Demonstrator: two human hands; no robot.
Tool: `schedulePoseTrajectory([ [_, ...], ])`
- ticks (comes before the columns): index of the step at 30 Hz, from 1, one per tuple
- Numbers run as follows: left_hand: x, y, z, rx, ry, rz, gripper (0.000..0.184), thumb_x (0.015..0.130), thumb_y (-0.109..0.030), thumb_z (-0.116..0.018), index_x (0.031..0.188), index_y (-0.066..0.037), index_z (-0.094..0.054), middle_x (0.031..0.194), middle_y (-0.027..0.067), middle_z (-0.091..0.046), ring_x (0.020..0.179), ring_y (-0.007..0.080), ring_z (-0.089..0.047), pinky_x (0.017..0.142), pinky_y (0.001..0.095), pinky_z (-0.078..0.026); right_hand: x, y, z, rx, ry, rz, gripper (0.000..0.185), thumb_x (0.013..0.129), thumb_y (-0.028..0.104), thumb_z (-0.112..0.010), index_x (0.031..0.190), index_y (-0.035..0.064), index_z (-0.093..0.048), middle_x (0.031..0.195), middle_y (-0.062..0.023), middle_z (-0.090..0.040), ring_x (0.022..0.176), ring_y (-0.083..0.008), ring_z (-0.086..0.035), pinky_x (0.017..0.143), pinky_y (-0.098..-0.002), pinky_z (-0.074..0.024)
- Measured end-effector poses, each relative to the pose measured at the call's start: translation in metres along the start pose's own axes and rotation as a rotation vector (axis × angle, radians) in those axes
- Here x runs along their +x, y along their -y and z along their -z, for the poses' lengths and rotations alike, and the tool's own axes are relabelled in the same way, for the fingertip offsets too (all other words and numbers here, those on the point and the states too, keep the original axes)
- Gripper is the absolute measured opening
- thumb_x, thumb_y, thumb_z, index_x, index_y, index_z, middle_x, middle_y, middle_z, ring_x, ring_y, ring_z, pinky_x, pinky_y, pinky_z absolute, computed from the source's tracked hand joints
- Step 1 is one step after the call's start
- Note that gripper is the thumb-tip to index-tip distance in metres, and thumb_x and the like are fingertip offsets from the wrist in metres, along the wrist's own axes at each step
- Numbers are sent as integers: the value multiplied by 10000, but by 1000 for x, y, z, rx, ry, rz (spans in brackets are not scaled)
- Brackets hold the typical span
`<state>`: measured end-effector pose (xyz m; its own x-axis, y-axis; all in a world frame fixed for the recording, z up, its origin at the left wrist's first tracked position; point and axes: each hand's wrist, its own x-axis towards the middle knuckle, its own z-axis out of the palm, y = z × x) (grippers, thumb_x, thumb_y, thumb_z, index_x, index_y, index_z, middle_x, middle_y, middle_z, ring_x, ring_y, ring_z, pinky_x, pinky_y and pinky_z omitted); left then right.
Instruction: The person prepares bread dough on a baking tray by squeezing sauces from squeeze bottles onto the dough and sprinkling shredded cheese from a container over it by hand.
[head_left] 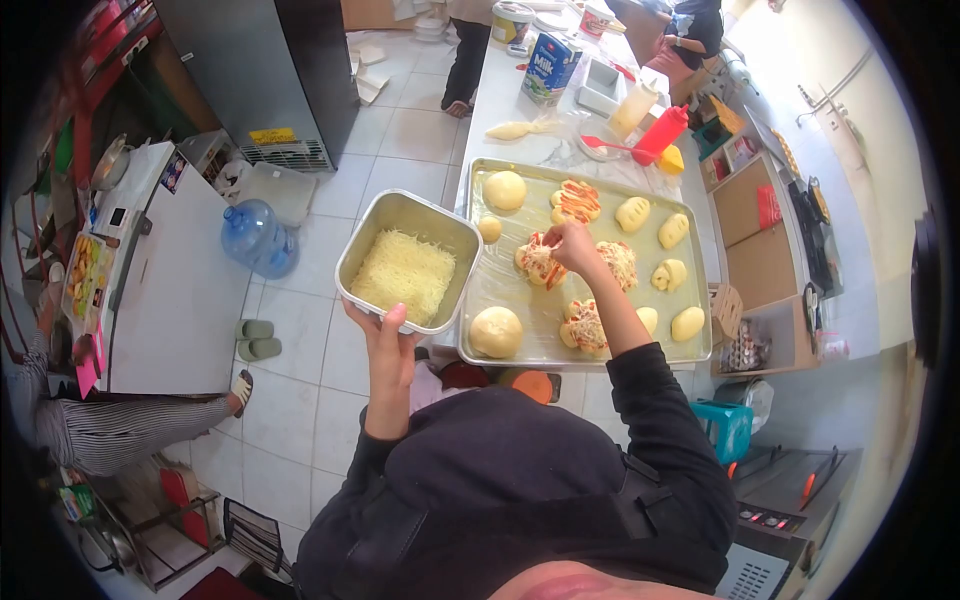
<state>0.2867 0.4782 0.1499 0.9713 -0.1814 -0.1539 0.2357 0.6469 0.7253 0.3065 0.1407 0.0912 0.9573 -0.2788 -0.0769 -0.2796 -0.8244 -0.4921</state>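
My left hand (388, 345) grips a square metal tin (462, 228) from below, held up beside the tray. Pale yellow shredded cheese (405, 275) lies inside it. Over a flower-shaped dough piece (535, 265) with red sauce, my right hand (575, 246) is closed in a pinch, with shreds showing at and under the fingertips. The baking tray (590, 355) bears more dough: a sauced piece (575, 202) behind, two pieces with sauce and shreds (617, 264) nearby, round balls (496, 331) on the left and small shaped rolls (674, 231) on the right.
Behind the tray are a red squeeze bottle (660, 135), a pale sauce bottle (634, 108), a milk carton (551, 68) and a piping bag (520, 129). A water jug (259, 240) stands on the floor at left. Other people are at the far end and far left.
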Motion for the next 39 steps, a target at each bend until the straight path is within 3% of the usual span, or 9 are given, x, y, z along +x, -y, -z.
schedulePoseTrajectory([
  [4, -2, 0, -1, 2, -1, 3, 845, 752, -95, -565, 1361, -261, -2, 1320, 140, -200, 1210, 310, -298, 789, 476, -506, -17, 8, 13, -124, 0, -75, 177, 638, 11, -611, 807, 29, -660, 775, -125, -646, 665, -194, -622, 609, -287, -497],
  [9, -4, 1, -9, 31, 21, 29, 897, 739, -70, -592, 1371, -250, 18, 1324, 130, -211, 1220, 288, -287, 855, 437, -465, -40, 82, 65, 311, -248, 155, 169, 717, 12, -610, 885, 20, -633, 746, -69, -622, 703, -139, -598, 615, -253, -491],
  [13, -4, 21, -11, 107, 109, 6, 984, 712, -38, -633, 1384, -226, 61, 1343, 118, -199, 1238, 272, -262, 966, 414, -357, -71, 172, 86, 459, 34, 532, 249, 717, 43, -643, 962, 14, -602, 846, -84, -605, 743, -158, -593, 663, -265, -495],
  [17, -12, 28, -24, 96, 210, -35, 1030, 695, -31, -661, 1384, -216, 82, 1353, 110, -187, 1250, 262, -241, 1020, 403, -276, -71, 180, 30, -152, 367, 475, 424, 670, 140, -691, 1049, 34, -533, 974, -123, -558, 871, -324, -563, 746, -391, -464],
  [22, -19, 26, -25, 117, 209, 12, 1010, 712, -25, -653, 1382, -223, 75, 1344, 119, -178, 1242, 259, -254, 994, 398, -321, -61, 167, 13, -55, 339, 384, 176, 644, 44, -595, 815, 21, -630, 776, -188, -603, 768, -340, -590, 677, -377, -471],
  [25, -19, 29, -22, 57, 177, 63, 986, 726, -17, -633, 1380, -239, 71, 1339, 128, -186, 1236, 266, -265, 960, 398, -369, -53, 164, 35, 119, 232, 554, 228, 605, 69, -632, 830, 30, -621, 720, -164, -598, 668, -285, -608, 633, -345, -489],
  [26, -19, 30, -21, 57, 168, 73, 975, 733, -17, -624, 1378, -246, 70, 1339, 130, -187, 1233, 269, -271, 944, 402, -388, -54, 165, 49, 189, 252, 536, 185, 648, 49, -640, 830, 23, -619, 715, -118, -613, 641, -193, -624, 575, -278, -483],
  [32, -24, 22, -20, 42, 94, 118, 895, 763, -40, -575, 1370, -252, 49, 1328, 134, -201, 1209, 283, -309, 826, 415, -494, -48, 110, 99, 772, 300, 162, 126, 765, 32, -626, 875, -21, -596, 771, -66, -632, 714, -104, -627, 618, -223, -510],
  [39, -32, 20, -16, 52, -13, 69, 855, 753, -81, -568, 1362, -240, 10, 1313, 134, -214, 1196, 285, -319, 787, 394, -520, -28, -3, 48, 572, 97, -115, 179, 750, 59, -631, 901, -36, -613, 735, -82, -638, 667, -121, -629, 614, -234, -518],
])
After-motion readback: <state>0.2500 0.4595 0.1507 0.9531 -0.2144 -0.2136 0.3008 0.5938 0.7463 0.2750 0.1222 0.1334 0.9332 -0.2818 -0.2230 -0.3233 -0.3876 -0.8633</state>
